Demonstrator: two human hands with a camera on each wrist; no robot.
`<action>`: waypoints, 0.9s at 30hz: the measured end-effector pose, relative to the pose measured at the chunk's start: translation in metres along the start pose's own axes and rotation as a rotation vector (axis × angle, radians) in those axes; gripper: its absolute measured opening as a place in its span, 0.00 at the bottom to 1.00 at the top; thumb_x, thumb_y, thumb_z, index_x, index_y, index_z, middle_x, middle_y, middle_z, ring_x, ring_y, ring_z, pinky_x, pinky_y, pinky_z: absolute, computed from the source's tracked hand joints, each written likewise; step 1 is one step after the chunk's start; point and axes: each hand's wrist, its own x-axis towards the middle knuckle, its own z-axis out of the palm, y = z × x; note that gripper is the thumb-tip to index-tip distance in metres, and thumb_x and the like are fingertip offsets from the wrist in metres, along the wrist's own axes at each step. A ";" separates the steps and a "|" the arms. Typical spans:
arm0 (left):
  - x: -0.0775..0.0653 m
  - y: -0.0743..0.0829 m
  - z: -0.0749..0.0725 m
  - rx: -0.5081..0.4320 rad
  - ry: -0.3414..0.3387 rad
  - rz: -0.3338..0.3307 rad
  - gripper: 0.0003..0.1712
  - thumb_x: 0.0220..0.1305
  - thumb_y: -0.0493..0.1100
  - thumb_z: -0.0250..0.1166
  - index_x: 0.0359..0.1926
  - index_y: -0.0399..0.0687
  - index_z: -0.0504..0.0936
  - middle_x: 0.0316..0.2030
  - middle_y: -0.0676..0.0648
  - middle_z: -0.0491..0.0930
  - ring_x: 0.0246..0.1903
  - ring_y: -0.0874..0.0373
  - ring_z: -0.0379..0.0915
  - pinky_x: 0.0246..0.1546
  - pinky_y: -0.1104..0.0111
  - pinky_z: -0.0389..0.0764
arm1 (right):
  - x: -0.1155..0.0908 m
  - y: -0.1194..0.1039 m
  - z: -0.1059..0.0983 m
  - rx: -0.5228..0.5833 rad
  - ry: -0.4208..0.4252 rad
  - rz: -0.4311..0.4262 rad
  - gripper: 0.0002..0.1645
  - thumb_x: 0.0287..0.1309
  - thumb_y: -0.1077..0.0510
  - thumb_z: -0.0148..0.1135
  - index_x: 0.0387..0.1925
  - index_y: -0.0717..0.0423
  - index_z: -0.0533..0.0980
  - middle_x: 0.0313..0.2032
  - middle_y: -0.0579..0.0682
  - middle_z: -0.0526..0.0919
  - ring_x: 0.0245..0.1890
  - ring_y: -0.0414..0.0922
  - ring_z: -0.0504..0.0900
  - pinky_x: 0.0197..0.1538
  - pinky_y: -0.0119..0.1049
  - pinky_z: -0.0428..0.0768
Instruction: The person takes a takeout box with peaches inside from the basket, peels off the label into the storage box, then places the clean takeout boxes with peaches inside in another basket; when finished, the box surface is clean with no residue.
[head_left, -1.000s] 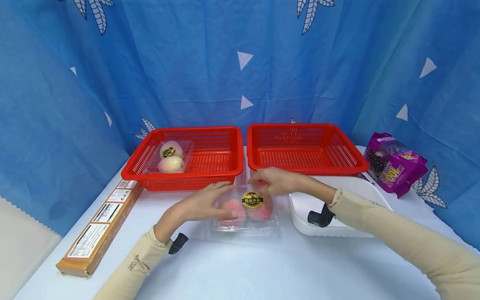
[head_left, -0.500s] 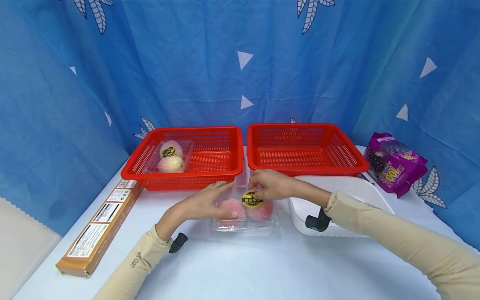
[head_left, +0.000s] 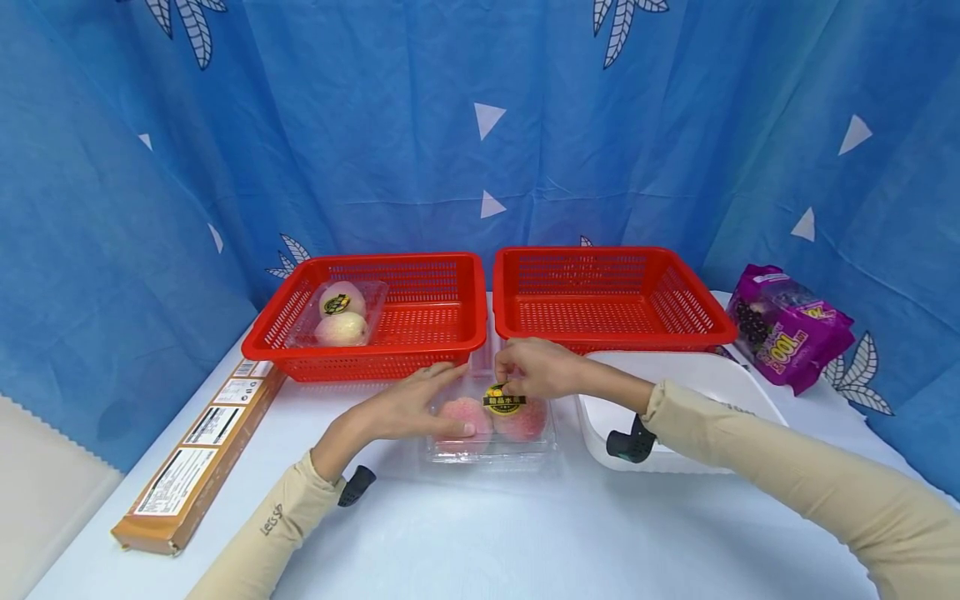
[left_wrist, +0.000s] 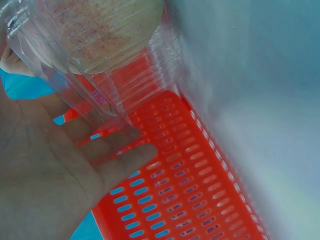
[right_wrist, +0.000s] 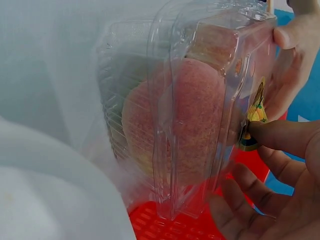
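Blue curtain with white leaf and triangle prints behind; white counter in front. Clear fruit box at centre frame, resting on counter just before the two baskets. Since a second ago: right hand drawn slightly back toward centre, fingertips now pinching the yellow sticker on the lid; left hand unchanged, fingers spread flat against the box's left side. Box itself not shifted. Judged: work centred on lid or label, box steadied, not lifted.

Count: red baskets two; fruit boxes two, second in left basket; white tray one; purple bag one; long brown carton one.
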 end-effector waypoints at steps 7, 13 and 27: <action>0.000 -0.001 0.001 0.006 0.000 -0.007 0.54 0.51 0.72 0.63 0.74 0.58 0.54 0.72 0.47 0.54 0.71 0.45 0.47 0.64 0.42 0.60 | 0.003 0.000 -0.006 0.099 -0.074 0.018 0.05 0.55 0.63 0.66 0.27 0.54 0.77 0.25 0.45 0.77 0.28 0.40 0.73 0.29 0.28 0.76; 0.002 0.000 0.001 0.004 -0.004 -0.028 0.55 0.49 0.73 0.64 0.74 0.61 0.54 0.72 0.48 0.54 0.71 0.47 0.48 0.63 0.43 0.62 | 0.002 0.002 -0.011 0.186 -0.130 0.032 0.05 0.57 0.64 0.64 0.28 0.55 0.76 0.24 0.46 0.76 0.27 0.40 0.73 0.30 0.28 0.77; 0.001 -0.002 0.002 0.002 -0.003 -0.005 0.55 0.51 0.72 0.63 0.74 0.57 0.54 0.72 0.46 0.53 0.71 0.45 0.48 0.64 0.42 0.60 | -0.005 0.005 -0.018 0.315 -0.164 0.047 0.04 0.58 0.66 0.60 0.32 0.56 0.72 0.27 0.47 0.77 0.29 0.41 0.74 0.32 0.30 0.75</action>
